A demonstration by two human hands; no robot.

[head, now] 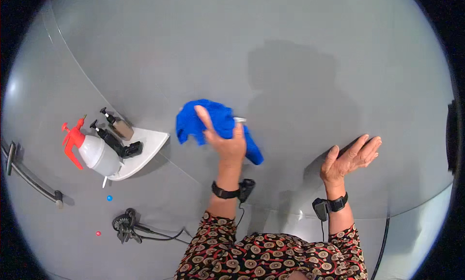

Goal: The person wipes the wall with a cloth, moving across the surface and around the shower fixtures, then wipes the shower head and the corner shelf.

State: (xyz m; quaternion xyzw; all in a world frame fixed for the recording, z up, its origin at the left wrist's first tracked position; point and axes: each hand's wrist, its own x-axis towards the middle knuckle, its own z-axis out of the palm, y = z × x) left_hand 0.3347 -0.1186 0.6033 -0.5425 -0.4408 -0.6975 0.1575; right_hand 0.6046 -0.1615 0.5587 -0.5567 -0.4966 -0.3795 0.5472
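Note:
My left hand (pixel 227 144) presses a blue cloth (pixel 214 116) against a smooth grey wall panel (pixel 290 18). Some of its fingers are hidden by the folds, and a tail of cloth hangs to the right below the hand. A small white tag-like piece (pixel 239 119) sticks out at the cloth's right edge. Further right, my right hand (pixel 348 160) rests along the same wall, holding nothing, with the thumb spread away from the fingers. Both wrists carry black straps with small black devices.
At left, a white corner shelf (pixel 145 162) holds a red-and-white pump sprayer (pixel 96 153), a black pump bottle (pixel 110 140) and a brownish pump bottle (pixel 121 127). Below are a black hand shower (pixel 123 223) with its hose and a metal grab bar (pixel 32 183). A black cable (pixel 381 247) runs at lower right.

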